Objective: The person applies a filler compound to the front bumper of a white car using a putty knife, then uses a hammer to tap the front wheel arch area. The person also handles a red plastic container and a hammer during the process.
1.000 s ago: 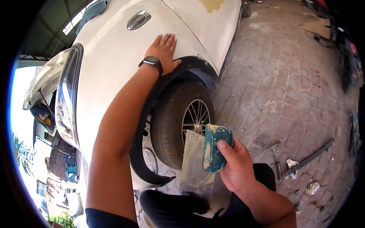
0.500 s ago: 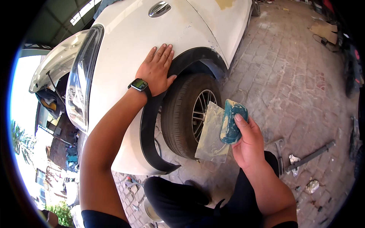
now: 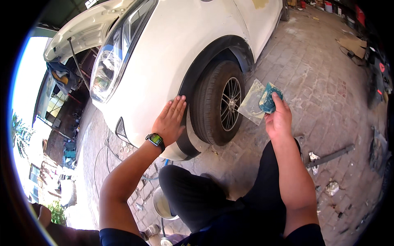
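My left hand (image 3: 169, 116), with a watch (image 3: 156, 140) on its wrist, lies flat on the front of a white car (image 3: 172, 49). Its fingers are stretched out and the fingertips reach the black wheel-arch trim (image 3: 193, 78). To the right, my right hand (image 3: 280, 119) grips a teal hand block (image 3: 269, 98) smeared with cream-coloured paste. A see-through flat sheet (image 3: 251, 102), streaked with the same paste, sticks out left from the block. How the two are joined is hidden. Block and sheet are held up in front of the wheel (image 3: 219, 102), apart from the car.
The car's hood (image 3: 82, 35) stands raised at the far left, near the headlight (image 3: 107, 69). A pail (image 3: 162, 205) stands beside my left knee. On the brick paving (image 3: 312, 82) to the right lie a dark bar (image 3: 330, 156), crumpled scraps (image 3: 331, 188) and cardboard (image 3: 353, 45).
My left hand has moved down along the wheel arch, from its top to its lower front part. My right hand still holds the block and sheet. The view has shifted towards the car's front.
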`<control>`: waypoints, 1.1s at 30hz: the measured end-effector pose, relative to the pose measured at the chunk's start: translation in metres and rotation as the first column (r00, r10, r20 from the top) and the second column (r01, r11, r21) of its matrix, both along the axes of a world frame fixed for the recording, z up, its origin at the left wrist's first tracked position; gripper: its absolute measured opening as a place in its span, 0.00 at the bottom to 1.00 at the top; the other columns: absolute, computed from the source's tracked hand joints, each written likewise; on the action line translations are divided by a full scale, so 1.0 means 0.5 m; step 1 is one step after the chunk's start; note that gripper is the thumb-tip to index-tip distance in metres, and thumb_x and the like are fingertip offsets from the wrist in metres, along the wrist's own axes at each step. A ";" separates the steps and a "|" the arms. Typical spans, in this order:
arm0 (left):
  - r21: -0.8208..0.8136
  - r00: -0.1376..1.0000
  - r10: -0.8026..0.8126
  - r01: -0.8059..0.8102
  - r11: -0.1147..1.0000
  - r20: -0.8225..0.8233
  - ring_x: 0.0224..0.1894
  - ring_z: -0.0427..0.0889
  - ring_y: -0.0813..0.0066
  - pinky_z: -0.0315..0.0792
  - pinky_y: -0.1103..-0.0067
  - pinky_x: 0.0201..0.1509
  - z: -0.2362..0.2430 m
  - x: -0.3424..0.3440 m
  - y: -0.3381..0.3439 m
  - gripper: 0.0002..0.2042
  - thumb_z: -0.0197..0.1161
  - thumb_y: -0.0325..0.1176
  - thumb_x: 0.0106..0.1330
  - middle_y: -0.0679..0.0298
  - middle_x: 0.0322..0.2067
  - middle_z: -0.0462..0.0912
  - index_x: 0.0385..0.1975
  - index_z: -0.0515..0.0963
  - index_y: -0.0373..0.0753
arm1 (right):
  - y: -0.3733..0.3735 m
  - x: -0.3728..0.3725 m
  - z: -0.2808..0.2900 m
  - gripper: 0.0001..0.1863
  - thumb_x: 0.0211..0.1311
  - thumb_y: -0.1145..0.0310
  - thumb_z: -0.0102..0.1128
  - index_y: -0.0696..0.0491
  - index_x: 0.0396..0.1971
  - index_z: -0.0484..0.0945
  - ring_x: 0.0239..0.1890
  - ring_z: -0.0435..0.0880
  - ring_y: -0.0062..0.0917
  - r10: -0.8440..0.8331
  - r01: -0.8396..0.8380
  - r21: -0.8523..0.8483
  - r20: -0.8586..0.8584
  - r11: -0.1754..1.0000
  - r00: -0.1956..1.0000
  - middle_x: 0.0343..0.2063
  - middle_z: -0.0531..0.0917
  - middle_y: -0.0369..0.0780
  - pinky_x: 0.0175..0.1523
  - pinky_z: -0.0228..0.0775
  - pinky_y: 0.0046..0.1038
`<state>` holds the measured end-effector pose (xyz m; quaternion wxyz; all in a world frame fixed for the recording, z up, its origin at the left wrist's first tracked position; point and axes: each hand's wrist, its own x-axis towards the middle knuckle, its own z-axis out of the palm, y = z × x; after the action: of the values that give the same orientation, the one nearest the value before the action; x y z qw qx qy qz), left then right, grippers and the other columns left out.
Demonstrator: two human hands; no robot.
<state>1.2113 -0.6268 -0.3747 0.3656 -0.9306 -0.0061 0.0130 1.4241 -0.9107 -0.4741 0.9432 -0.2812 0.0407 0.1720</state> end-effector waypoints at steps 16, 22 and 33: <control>-0.559 0.950 0.313 -0.263 0.787 -0.006 0.80 0.52 0.40 0.47 0.58 0.83 -0.230 -0.123 -0.145 0.43 0.68 0.48 0.66 0.31 0.75 0.54 0.71 0.61 0.20 | -0.023 -0.013 0.033 0.14 0.71 0.63 0.68 0.52 0.51 0.80 0.44 0.85 0.19 0.099 -0.104 0.050 0.098 0.993 0.990 0.44 0.86 0.33 0.51 0.78 0.28; -0.972 0.952 0.253 -0.206 0.116 -0.172 0.58 0.85 0.53 0.76 0.69 0.63 -0.315 -0.148 -0.221 0.23 0.68 0.35 0.71 0.46 0.53 0.86 0.61 0.77 0.30 | -0.024 0.008 0.024 0.13 0.72 0.63 0.67 0.53 0.50 0.81 0.44 0.85 0.18 0.078 -0.097 0.155 0.124 0.983 0.989 0.43 0.86 0.33 0.52 0.77 0.26; -0.987 0.968 0.201 -0.138 -0.079 -0.151 0.53 0.88 0.51 0.79 0.68 0.58 -0.464 -0.106 -0.249 0.21 0.66 0.29 0.69 0.47 0.50 0.88 0.60 0.77 0.30 | -0.361 0.021 -0.414 0.12 0.70 0.69 0.67 0.51 0.51 0.79 0.42 0.86 0.22 -0.378 0.308 -0.376 -0.128 0.874 0.917 0.43 0.86 0.35 0.48 0.81 0.30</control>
<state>1.1584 -0.7515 -0.6065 -0.4272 -0.8955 -0.1187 0.0385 1.4346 -1.0912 -0.6809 0.8850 -0.4134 0.2133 0.0181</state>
